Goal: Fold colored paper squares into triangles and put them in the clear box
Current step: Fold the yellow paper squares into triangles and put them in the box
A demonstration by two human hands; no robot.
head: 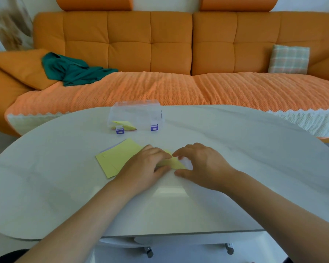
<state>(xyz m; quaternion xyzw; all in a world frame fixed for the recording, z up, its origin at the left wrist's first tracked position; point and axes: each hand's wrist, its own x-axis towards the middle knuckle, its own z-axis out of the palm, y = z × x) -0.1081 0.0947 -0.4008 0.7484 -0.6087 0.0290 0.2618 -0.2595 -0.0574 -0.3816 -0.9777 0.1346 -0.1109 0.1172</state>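
Note:
A stack of yellow paper squares (115, 158) lies on the white table (235, 149), with a purple sheet edge peeking out at its far left. Just right of the stack lies a yellow folded piece (174, 162). My left hand (146, 166) presses flat on the folded piece's left part. My right hand (199, 164) hovers arched over its right tip, fingertips touching the paper and the table. Farther back stands the clear box (137, 115) with purple latches; a folded yellow triangle (124, 125) lies inside at its left.
An orange sofa (160, 54) with a ribbed orange cover runs behind the table. A green cloth (72, 70) lies on its left seat and a plaid cushion (289, 58) leans at the right. The table's rounded near edge is just below my forearms.

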